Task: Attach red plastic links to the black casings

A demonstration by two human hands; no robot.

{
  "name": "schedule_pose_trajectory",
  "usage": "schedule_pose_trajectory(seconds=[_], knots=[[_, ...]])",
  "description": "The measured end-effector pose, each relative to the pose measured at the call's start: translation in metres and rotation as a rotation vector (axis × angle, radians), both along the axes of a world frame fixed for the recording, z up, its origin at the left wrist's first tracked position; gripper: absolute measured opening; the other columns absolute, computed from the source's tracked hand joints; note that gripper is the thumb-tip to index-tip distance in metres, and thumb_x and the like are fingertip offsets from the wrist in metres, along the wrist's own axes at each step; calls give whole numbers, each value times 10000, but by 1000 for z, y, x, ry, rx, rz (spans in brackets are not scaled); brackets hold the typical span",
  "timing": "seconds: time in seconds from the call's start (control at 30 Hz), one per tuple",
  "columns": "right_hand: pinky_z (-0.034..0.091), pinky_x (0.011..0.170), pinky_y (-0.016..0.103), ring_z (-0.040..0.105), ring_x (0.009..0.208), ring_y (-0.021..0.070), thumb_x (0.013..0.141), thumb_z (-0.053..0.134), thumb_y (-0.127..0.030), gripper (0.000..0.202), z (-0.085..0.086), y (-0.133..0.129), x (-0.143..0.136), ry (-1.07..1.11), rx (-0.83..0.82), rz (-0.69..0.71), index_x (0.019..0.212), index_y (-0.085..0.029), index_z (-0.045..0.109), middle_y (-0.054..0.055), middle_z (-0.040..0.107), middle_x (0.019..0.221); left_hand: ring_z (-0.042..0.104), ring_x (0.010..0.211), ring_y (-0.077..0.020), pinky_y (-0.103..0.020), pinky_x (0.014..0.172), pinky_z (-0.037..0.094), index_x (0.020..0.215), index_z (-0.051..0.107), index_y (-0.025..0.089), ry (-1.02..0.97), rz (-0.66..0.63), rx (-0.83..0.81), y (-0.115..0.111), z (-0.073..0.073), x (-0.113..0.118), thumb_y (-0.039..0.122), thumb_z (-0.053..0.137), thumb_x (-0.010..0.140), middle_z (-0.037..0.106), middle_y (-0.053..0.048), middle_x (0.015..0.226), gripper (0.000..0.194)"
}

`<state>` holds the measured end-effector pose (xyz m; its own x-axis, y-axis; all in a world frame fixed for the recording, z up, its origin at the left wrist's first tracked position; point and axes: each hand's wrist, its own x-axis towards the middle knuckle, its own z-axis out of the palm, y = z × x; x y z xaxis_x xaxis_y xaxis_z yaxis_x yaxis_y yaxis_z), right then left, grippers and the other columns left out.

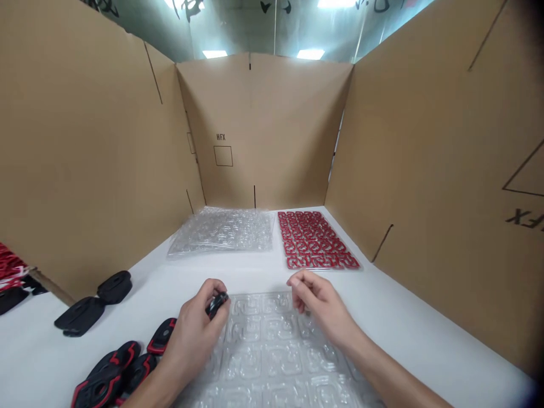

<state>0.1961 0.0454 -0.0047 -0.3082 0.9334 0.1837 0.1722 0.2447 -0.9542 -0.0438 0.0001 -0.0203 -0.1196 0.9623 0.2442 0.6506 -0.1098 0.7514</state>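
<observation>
My left hand (196, 320) is closed around a small glossy black plastic part (216, 305), with thumb and fingers on either side of it. Below both hands lies a clear plastic blister tray (283, 362) with rows of moulded hollows. Over its far right portion, my right hand (317, 300) has thumb and fingertips drawn together; whatever they hold, if anything, is hidden. Beside my left forearm are several black parts with red trim (102, 377), partly overlapping and partly covered by the arm.
A stack of clear trays (223, 232) lies at the back left. Next to it is a tray filled with red shaped pieces (317, 241). Two black parts (80, 316) rest at the left, near red items (11, 269). Cardboard walls (272, 124) enclose three sides.
</observation>
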Motion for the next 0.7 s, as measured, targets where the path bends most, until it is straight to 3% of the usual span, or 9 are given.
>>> schedule_pose_trajectory(seconds=[0.13, 0.2, 0.3, 0.37, 0.43, 0.5, 0.57, 0.63, 0.7], knots=[[473, 690, 282, 586, 727, 164, 907, 552, -328, 172, 1, -6, 0, -382, 244, 50, 904, -192, 656, 32, 637, 825, 423, 519, -115, -225, 518, 351, 935, 520, 253, -147, 71, 61, -1, 7, 1, 402, 520, 888, 554, 48, 712, 156], [487, 810, 334, 617, 881, 207, 896, 579, -308, 243, 3, -13, -1, -562, 355, 76, 1095, -196, 665, 84, 662, 998, 410, 478, -96, -211, 463, 331, 958, 531, 248, -338, 80, 56, 0, 11, 2, 453, 535, 880, 583, 38, 733, 220], [388, 1040, 450, 464, 1274, 317, 882, 611, -435, 532, 3, -20, -2, -736, 494, 198, 1367, -232, 530, 142, 533, 1382, 307, 382, -58, -186, 365, 226, 955, 545, 219, -756, 13, -71, 3, 16, 3, 514, 512, 882, 604, 29, 694, 306], [319, 1104, 488, 339, 1387, 347, 883, 581, -514, 613, 2, -22, -2, -825, 498, 312, 1427, -256, 469, 124, 417, 1508, 267, 354, -38, -176, 340, 179, 956, 564, 185, -1015, -42, -186, 4, 19, 5, 500, 509, 887, 629, 7, 691, 327], [286, 1131, 486, 298, 1420, 336, 908, 535, -521, 610, 1, -19, -1, -864, 482, 341, 1452, -264, 435, 100, 363, 1544, 360, 374, -38, -170, 349, 248, 956, 589, 152, -1191, -99, -270, 3, 20, 6, 437, 525, 893, 670, -36, 756, 299], [286, 1133, 469, 318, 1413, 328, 900, 550, -514, 617, 0, -16, -1, -867, 499, 313, 1443, -239, 451, 110, 376, 1536, 540, 486, -71, -179, 436, 400, 960, 619, 129, -1252, -183, -323, 2, 20, 8, 357, 576, 877, 703, -86, 870, 247], [354, 1082, 427, 447, 1327, 307, 916, 548, -452, 496, 0, -14, -2, -848, 542, 268, 1340, -196, 571, 139, 513, 1436, 669, 657, -140, -221, 578, 507, 954, 649, 119, -1204, -282, -368, 2, 17, 10, 331, 638, 845, 720, -122, 951, 239], [456, 922, 359, 623, 1063, 254, 958, 488, -368, 312, 3, -14, -4, -833, 563, 174, 1072, -172, 703, 135, 702, 1128, 711, 764, -202, -257, 642, 537, 930, 675, 122, -1100, -353, -398, 2, 13, 11, 374, 690, 812, 730, -139, 981, 278], [469, 728, 304, 634, 751, 199, 982, 440, -354, 362, 6, -18, -7, -838, 546, 75, 783, -180, 687, 74, 700, 772, 713, 821, -231, -263, 647, 537, 891, 700, 122, -1008, -377, -387, 3, 10, 12, 441, 705, 791, 736, -139, 964, 334]])
